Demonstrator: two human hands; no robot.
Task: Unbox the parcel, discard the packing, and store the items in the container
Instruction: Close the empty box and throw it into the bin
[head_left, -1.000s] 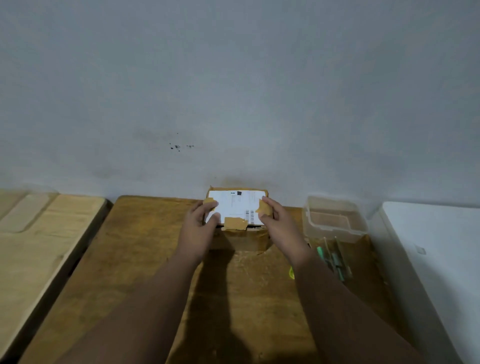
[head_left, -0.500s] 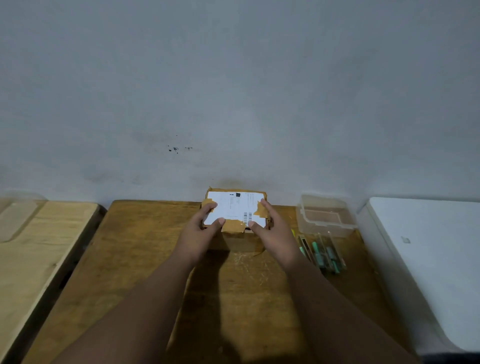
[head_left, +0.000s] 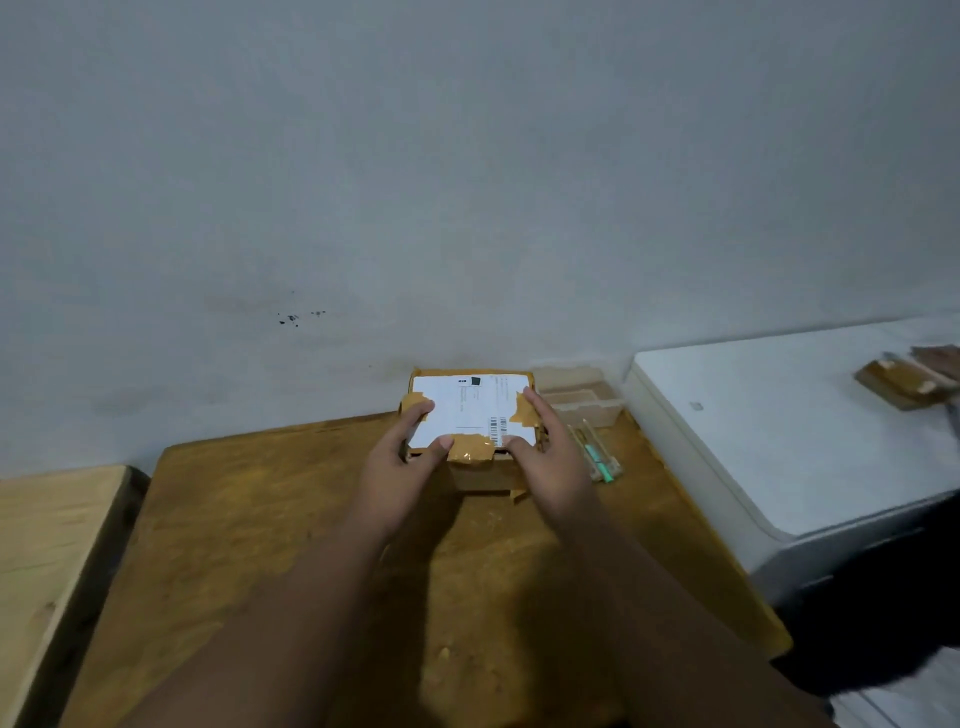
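Well back on the wooden table (head_left: 260, 519), touching or almost touching the wall (head_left: 467, 156), sits the parcel (head_left: 470, 415), a small cardboard box with a white label (head_left: 467, 410) covering most of its top. Brown tape (head_left: 470, 453) is folded over its near edge, with more patches at the left and right edges.

Both hands hold it by its near corners. The left hand (head_left: 402, 460) grips the left side, with its fingers up on the taped top edge and its thumb laid along the near edge. The right hand (head_left: 548, 454) grips the right side in the same way, fingers running along the right edge and thumb on the near edge by the barcode.

Just right of the parcel, also by the wall, stands the clear plastic container (head_left: 597, 415). Near it lie slim clear packs with green items (head_left: 597, 460) inside. Farther right is a white appliance (head_left: 779, 441) with a small cardboard piece (head_left: 901, 387) on top. A paler wooden surface (head_left: 52, 545) adjoins the table on the left.
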